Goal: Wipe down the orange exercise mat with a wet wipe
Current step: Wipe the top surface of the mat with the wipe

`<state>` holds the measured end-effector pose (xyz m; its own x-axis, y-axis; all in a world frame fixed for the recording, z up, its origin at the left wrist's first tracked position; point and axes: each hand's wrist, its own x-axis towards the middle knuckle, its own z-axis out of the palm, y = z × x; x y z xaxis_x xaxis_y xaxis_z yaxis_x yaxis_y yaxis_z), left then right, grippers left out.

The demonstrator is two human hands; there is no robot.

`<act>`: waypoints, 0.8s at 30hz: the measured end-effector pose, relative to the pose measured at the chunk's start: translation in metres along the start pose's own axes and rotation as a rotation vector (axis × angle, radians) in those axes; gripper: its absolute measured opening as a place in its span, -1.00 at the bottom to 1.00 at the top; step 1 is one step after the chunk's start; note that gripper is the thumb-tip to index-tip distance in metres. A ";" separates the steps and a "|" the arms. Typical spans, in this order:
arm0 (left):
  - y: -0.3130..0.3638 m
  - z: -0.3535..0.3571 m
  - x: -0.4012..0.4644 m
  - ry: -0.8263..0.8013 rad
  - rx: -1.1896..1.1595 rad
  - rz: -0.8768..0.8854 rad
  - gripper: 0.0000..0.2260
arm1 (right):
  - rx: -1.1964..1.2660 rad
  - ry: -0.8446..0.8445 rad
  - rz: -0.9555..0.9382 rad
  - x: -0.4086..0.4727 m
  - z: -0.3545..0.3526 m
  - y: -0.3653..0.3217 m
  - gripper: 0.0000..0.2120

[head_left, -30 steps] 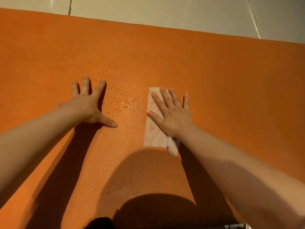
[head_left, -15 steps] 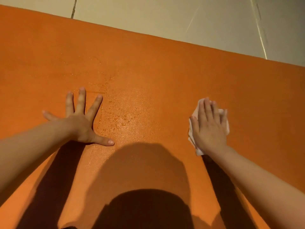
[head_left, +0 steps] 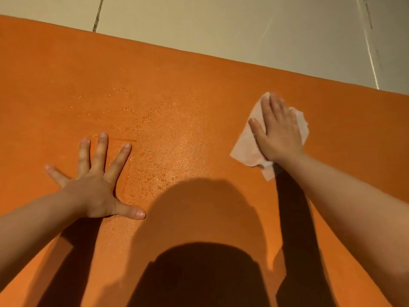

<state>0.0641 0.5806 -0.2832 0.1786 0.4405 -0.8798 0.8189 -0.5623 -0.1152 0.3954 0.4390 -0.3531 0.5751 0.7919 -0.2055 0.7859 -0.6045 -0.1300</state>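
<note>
Your right hand [head_left: 280,134] lies flat, fingers straight and together, pressing the wet wipe [head_left: 245,145] down onto the orange exercise mat [head_left: 199,89]; it is an open-palm grip, with nothing curled round the cloth. Your left hand [head_left: 97,187] is also open, fingers splayed wide and palm down on the mat, bracing your weight and holding nothing.

Nearest you, your own shadow falls dark across the mat's lower middle, between both forearms. Just past it, the left hand sits at the near left, thumb pointing toward the centre. Between the two hands a damp sheen and scattered droplets [head_left: 155,151] glisten on the textured surface of the mat. Further out and to the right, the wipe lies crumpled under your palm, its corners poking out at the near edge and on the right side. Beyond that runs the mat's far edge, and past it the pale floor tiles [head_left: 221,25].

In the last second the wipe has travelled from the centre of the mat, where it lay as a long folded strip, out to the right and further from you, bunching as it went. The left hand has kept its place. By the look of it, the middle band is done and the pass is now working the right portion; the far left and the far edge appear dry and seem yet to be covered.
</note>
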 end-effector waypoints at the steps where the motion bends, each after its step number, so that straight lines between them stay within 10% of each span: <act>1: 0.000 0.000 0.000 -0.006 0.002 0.005 0.26 | -0.017 0.002 0.116 0.003 -0.005 0.021 -0.33; 6: -0.001 -0.003 -0.001 -0.021 0.017 0.010 0.28 | 0.081 0.101 0.599 -0.003 -0.007 0.039 -0.36; 17: -0.006 -0.002 0.003 -0.025 -0.004 0.021 0.33 | -0.079 0.028 -0.260 0.069 0.006 -0.140 -0.35; 24: -0.007 -0.003 0.005 -0.043 -0.008 0.015 0.35 | -0.091 0.002 0.307 0.095 -0.029 0.020 -0.32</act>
<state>0.0607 0.5884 -0.2851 0.1676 0.4014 -0.9005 0.8206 -0.5630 -0.0982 0.4719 0.5046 -0.3465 0.7892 0.5735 -0.2199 0.5922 -0.8054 0.0247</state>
